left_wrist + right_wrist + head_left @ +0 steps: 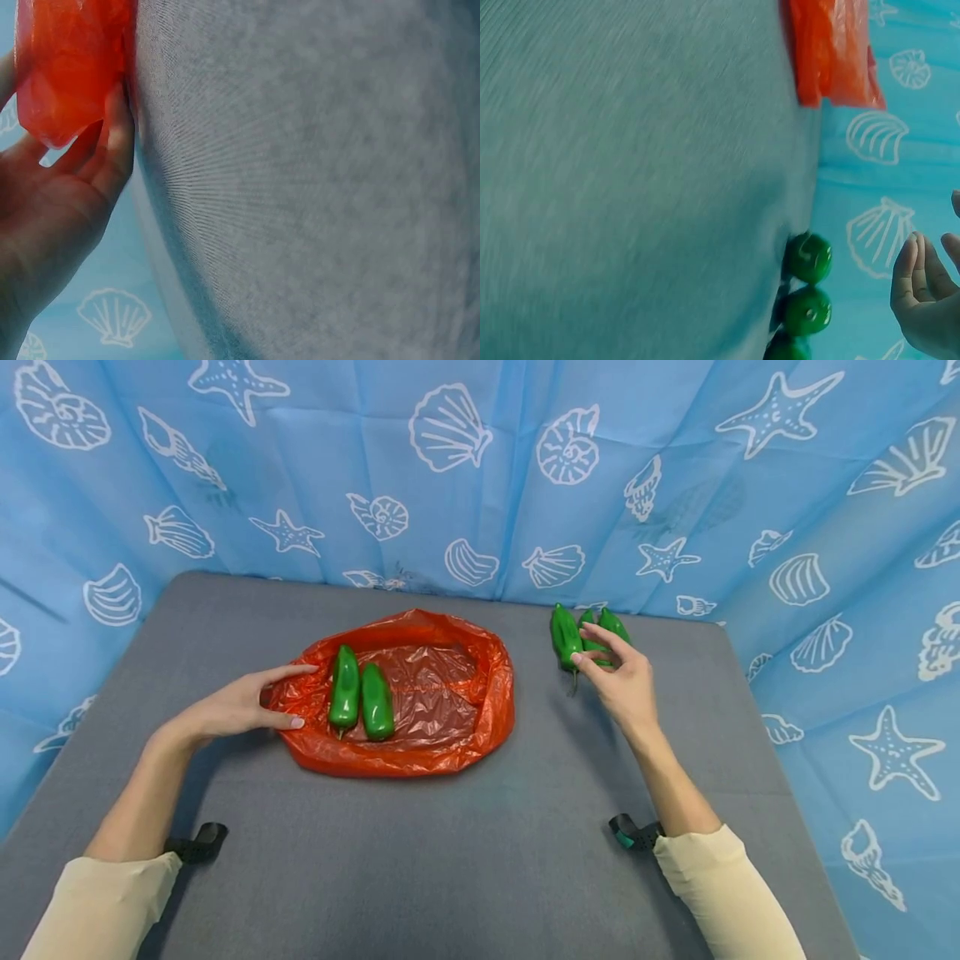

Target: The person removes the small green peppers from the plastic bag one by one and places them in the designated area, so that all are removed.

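A red plastic bag [495, 693] lies on the table with its mouth spread wide. Two green peppers [346, 687] are side by side in its left part. My left hand [236, 702] grips the bag's left side, thumb toward the near edge and fingers toward the far one; in the left wrist view the fingers curve around the red plastic [71, 67]. On the right, three more green peppers [564, 635] form a row, partly hidden behind my right hand [626, 685]. That hand hovers over them, thumb and fingers parted, holding nothing; the right wrist view has it above the peppers [808, 309].
A grey cloth [420, 860] covers the table. Behind and to the right hangs a blue curtain [495, 518] with white shells and starfish, close against the far edge where the row of peppers lies. Black bands [198, 843] are on both wrists.
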Motion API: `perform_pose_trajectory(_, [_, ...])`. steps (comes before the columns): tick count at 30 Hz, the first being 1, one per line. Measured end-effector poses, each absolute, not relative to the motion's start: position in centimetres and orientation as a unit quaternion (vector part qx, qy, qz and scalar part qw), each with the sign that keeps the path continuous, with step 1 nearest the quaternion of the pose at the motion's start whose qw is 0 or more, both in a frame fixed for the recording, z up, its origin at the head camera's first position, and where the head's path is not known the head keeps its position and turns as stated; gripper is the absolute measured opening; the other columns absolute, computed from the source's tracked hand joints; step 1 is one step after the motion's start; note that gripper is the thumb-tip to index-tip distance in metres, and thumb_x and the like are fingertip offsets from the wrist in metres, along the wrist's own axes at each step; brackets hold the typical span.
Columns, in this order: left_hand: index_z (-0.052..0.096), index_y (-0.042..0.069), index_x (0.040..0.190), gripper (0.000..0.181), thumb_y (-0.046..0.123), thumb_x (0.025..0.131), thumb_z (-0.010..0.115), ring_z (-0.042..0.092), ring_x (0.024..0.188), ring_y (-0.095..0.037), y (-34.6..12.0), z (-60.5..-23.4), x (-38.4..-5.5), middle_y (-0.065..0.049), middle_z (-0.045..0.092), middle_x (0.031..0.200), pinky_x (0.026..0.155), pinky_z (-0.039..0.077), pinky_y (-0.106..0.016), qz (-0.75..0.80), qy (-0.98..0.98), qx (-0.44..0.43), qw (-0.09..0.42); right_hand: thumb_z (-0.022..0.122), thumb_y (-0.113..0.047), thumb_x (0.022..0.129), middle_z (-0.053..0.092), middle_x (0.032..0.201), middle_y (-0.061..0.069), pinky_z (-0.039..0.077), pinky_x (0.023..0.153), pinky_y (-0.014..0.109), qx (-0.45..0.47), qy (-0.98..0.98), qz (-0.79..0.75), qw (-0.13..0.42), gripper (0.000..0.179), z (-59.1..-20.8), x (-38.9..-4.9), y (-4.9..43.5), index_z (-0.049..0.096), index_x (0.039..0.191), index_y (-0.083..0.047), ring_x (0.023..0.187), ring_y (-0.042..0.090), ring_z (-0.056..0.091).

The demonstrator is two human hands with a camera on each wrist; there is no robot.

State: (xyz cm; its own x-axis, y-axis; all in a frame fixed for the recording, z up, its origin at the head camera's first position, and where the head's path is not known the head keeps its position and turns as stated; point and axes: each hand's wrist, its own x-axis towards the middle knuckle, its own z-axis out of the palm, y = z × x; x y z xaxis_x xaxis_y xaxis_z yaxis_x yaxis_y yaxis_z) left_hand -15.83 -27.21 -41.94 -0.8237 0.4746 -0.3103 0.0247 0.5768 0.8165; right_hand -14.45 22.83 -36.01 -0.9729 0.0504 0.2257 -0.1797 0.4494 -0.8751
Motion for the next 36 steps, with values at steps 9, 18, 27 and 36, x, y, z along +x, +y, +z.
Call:
perform_pose_trajectory(9, [0.029,0.016,0.157,0.082,0.028,0.089,0.075,0.027,0.14,-0.046,-27.2,-41.9,-15.8,-0.025,0.023,0.159,0.105,0.03,-0.069,0.437,0.85,0.14,0.258,0.07,-0.001,0.091,0.063,0.128,0.021,0.054,0.076,0.018,0.072,-0.828,0.549,0.09,0.045,-35.8,-13.9,20.5,0.06,0.134,0.0,0.098,0.03,0.066])
perform_pose_trajectory(18, [0.03,0.016,0.156,0.082,0.027,0.089,0.076,0.029,0.139,-0.043,-26.9,-41.5,-15.8,-0.024,0.025,0.158,0.105,0.032,-0.067,0.434,0.851,0.143,0.259,0.069,0.002,0.091,0.062,0.128,0.024,0.055,0.085,0.028,0.095,-0.808,0.579,0.056,0.044,-36.3,-13.7,18.4,0.059,0.134,0.002,0.101,0.038,0.064])
perform_pose_trajectory(27, [0.028,0.014,0.157,0.083,0.027,0.089,0.075,0.025,0.141,-0.047,-26.8,-41.5,-15.8,-0.027,0.023,0.158,0.107,0.03,-0.067,0.434,0.849,0.145,0.264,0.07,0.002,0.09,0.06,0.13,0.026,0.057,0.085,0.037,0.123,-0.805,0.58,0.031,0.046,-36.9,-13.4,16.4,0.058,0.134,0.006,0.101,0.042,0.064])
perform_pose_trajectory(36, [0.028,0.014,0.157,0.083,0.027,0.09,0.075,0.026,0.14,-0.048,-26.7,-41.4,-15.9,-0.028,0.023,0.158,0.107,0.029,-0.067,0.429,0.851,0.147,0.264,0.075,-0.004,0.088,0.065,0.128,0.013,0.057,0.082,0.038,0.143,-0.805,0.576,0.02,0.048,-40.1,-14.5,14.9,0.061,0.134,-0.005,0.097,0.026,0.068])
